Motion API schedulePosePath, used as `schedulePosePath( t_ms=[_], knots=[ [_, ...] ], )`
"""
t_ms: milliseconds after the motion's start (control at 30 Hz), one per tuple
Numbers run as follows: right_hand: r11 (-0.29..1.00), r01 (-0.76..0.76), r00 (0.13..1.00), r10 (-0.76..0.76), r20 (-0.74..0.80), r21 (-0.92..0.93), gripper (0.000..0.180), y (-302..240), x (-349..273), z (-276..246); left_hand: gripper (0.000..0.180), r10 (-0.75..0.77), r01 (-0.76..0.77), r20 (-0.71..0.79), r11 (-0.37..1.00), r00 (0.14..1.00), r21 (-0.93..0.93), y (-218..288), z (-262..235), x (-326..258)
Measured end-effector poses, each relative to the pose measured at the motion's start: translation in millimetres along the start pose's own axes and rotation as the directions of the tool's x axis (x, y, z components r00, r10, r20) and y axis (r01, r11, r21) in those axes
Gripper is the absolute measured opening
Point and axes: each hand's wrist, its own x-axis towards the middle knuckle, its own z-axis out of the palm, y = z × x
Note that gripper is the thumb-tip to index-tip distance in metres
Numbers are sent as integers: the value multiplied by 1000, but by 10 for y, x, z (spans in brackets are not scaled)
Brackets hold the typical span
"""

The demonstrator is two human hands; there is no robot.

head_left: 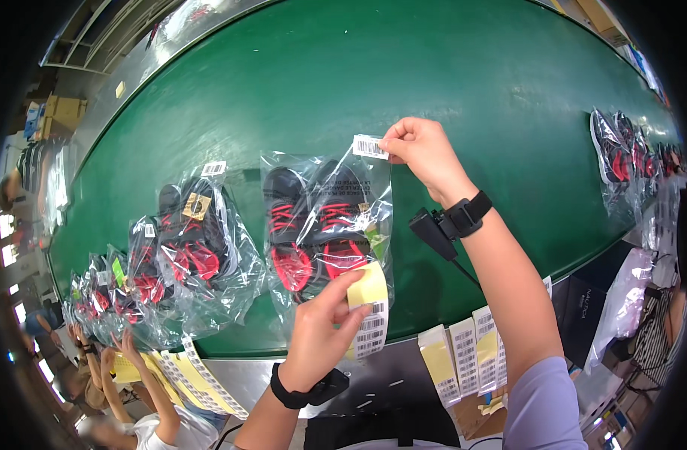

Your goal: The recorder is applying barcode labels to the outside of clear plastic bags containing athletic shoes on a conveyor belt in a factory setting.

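From here I see my right hand (422, 150) pinching a small barcode sticker (369, 146) over the bagged shoes (324, 225) on the green surface (448, 75), my left hand (321, 337) gripping the label strip (369, 319); slippery plastic could wrinkle and skew the sticker.

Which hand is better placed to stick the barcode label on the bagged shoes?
Right, probably. The right hand pinches the barcode label at the bagged shoes; the left hand holds the sticker strip.
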Motion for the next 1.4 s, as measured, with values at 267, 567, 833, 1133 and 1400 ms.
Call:
schedulePosePath(
  t_ms=[267, 567, 833, 1133, 1400],
  knots=[
    [978, 200, 979, -201, -19, -63, 57, 229, 28, -141, 44, 13, -36, 156, 988, 988, 150, -55, 472, 428],
    [566, -51, 649, -608, -458, -823, 17, 1033, -181, -3164, 49, 194, -132, -311, 969, 930, 209, -324, 186, 1170],
    [-185, -466, 766, -573, -291, -865, 8, 1384, -867, -4663, 54, -18, -27, -247, 984, 969, -175, -316, 9, 714],
    [777, 206, 888, -403, -220, -595, 20, 753, -938, -2198, 22, -126, 99, -90, 959, 988, -266, 39, 634, 38],
    [895, 441, 897, -438, 55, -70, 15, 98, -2187, -92, 21, -50, 51, 18, 996, 999, -74, 356, 294, -335]
  ],
)
